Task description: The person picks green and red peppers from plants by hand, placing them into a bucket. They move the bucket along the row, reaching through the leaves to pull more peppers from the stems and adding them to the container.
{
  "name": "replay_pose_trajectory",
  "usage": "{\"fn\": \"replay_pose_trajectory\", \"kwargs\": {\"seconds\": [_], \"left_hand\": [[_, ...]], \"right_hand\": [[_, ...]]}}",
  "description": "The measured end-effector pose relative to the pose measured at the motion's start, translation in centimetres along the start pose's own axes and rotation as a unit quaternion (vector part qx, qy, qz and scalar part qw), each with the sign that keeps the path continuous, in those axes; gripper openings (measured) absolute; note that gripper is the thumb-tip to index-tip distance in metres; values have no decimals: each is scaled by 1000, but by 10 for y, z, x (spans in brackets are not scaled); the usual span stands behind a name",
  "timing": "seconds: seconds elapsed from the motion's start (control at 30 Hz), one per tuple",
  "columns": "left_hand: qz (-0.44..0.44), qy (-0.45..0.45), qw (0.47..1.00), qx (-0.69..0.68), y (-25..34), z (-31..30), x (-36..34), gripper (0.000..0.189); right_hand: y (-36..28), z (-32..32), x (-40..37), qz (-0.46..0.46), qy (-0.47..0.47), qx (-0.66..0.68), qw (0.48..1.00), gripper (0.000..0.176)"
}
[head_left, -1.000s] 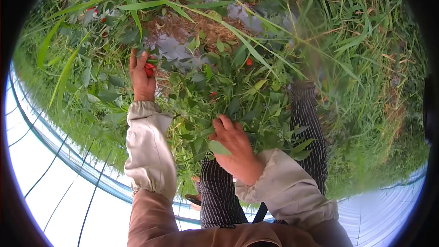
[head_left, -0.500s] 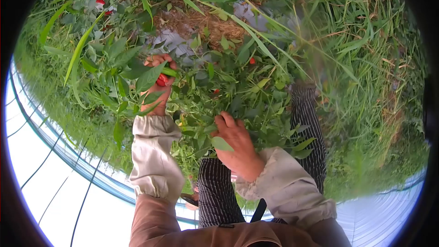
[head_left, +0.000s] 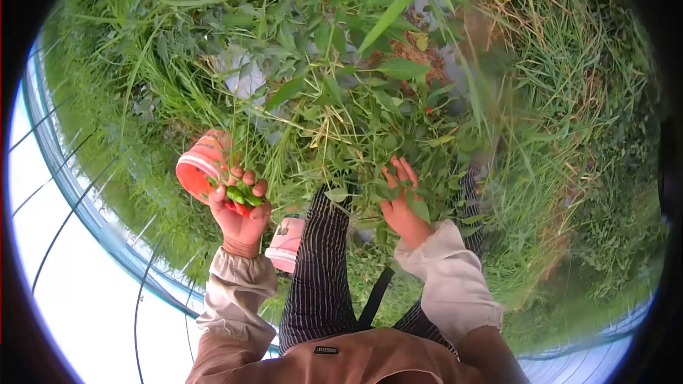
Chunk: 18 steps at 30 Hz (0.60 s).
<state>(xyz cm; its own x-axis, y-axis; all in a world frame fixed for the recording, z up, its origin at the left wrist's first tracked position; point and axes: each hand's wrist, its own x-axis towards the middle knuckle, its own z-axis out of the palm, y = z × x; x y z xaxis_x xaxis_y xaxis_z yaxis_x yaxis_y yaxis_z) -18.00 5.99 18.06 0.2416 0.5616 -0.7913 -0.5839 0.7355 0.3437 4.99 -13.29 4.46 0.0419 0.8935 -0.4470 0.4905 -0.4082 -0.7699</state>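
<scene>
Palm up, my left hand cups several chili peppers, red ones with green stems or green pods among them, its fingers curled round them. Right behind that hand a pink-red bucket lies tipped, its mouth towards me. My right hand is among the leaves of a pepper plant, fingers apart and partly covered by foliage. I see nothing in it. A small red spot, perhaps a pepper, shows among the leaves beyond it.
A second pink bucket stands beside my left leg in striped trousers. Tall grass grows thickly on the right. Pale ground sheeting shows between the plants. The curved greenhouse wall runs along the left.
My left hand has come back towards me and turned palm up with the peppers. My right hand has shifted right and its fingers have spread. The view has turned, bringing both buckets in.
</scene>
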Motion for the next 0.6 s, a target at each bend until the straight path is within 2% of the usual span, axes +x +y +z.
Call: {"fn": "replay_pose_trajectory", "kwargs": {"seconds": [0.1,0.13,0.17,0.2,0.23,0.3,0.37,0.43,0.47,0.53,0.6], "left_hand": [[59,69,995,-28,34,-21,-54,32],[63,61,995,-50,42,-32,-68,35],[71,51,994,-72,48,-43,-80,35],[69,56,992,-89,52,-53,-92,37],[68,61,990,-107,55,-61,-105,39],[84,39,987,-135,61,-77,-127,40],[89,92,976,-174,62,-90,-150,37],[104,97,968,-207,67,-95,-170,33],[111,124,963,-214,70,-99,-179,31],[131,154,951,-232,77,-111,-195,28],[160,147,940,-262,82,-123,-214,28]], "right_hand": [[1,-4,-24,32,-30,-14,999,58],[4,-2,-36,19,-33,-35,999,58],[10,0,-46,113,-36,81,990,58],[10,-9,-54,204,-38,196,958,59],[0,-28,-58,191,-40,175,965,59],[-23,-64,-63,273,-34,198,941,65],[-38,-94,-82,229,-10,80,970,52],[-62,-133,-99,197,-53,-18,979,42],[-74,-149,-109,179,-54,-33,982,42],[-82,-174,-130,306,-72,83,946,34],[-109,-207,-144,278,-103,40,954,32]]}}
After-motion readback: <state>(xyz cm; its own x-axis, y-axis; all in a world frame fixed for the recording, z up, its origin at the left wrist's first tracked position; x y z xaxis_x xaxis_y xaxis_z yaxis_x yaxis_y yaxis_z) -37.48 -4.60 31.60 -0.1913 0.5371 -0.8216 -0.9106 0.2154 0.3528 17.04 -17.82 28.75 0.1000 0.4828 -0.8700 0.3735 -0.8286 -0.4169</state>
